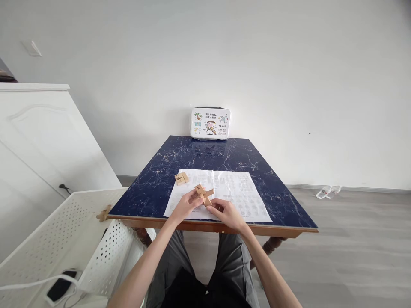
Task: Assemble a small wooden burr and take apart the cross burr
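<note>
Several joined wooden pieces (205, 194), one marked with a "2", are held above a printed paper sheet (237, 192) near the table's front edge. My left hand (189, 204) grips them from the left, its thumb and fingers closed round the wood. My right hand (226, 211) pinches their lower right end. On the sheet's upper left corner lie more wooden pieces (182, 178) set together in a flat block, apart from both hands.
The dark blue marbled table (147, 188) has a white cartoon case (210, 124) upright at its back, against the wall. A white perforated basket (112, 244) with a phone (61, 285) and cable is at the left. Clear plastic items (328, 192) lie on the floor at right.
</note>
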`<state>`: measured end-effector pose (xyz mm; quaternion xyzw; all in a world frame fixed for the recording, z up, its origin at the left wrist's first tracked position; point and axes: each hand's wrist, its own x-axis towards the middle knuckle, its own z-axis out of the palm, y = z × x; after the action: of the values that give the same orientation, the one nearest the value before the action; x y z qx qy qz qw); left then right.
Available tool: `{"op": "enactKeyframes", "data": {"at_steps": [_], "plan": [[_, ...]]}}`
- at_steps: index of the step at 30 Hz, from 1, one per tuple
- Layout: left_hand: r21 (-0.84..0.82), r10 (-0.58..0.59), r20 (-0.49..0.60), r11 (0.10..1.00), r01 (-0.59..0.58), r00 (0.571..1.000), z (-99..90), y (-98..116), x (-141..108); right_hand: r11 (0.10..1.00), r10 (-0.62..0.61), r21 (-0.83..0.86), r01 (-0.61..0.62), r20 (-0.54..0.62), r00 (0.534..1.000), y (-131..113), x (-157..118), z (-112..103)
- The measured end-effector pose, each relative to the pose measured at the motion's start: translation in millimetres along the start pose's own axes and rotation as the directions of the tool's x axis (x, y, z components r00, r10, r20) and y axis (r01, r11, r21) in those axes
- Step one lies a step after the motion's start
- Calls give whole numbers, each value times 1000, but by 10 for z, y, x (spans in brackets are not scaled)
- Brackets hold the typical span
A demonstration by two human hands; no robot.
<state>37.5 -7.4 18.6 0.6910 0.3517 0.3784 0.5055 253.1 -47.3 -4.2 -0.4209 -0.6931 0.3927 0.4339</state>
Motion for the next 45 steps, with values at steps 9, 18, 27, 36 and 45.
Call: {"op": "enactKeyframes", "data": {"at_steps": [9,18,27,36,45], "plan": [[12,-1,54,1000,1,999,27,-49,36,999,-16,-35,13,-59,998,26,-23,-38],[24,1,52,1000,-3,999,41,-25,25,999,-24,-41,20,-105,994,2,-33,-34],[133,50,14,990,-51,999,28,-4,26,999,-15,-54,3,-223,975,126,10,38],[212,68,30,975,-73,997,21,-17,20,997,-24,-82,2,-267,963,162,6,32],[262,98,4,960,-96,995,54,-9,4,992,-27,-124,-7,-267,963,137,2,35]]}}
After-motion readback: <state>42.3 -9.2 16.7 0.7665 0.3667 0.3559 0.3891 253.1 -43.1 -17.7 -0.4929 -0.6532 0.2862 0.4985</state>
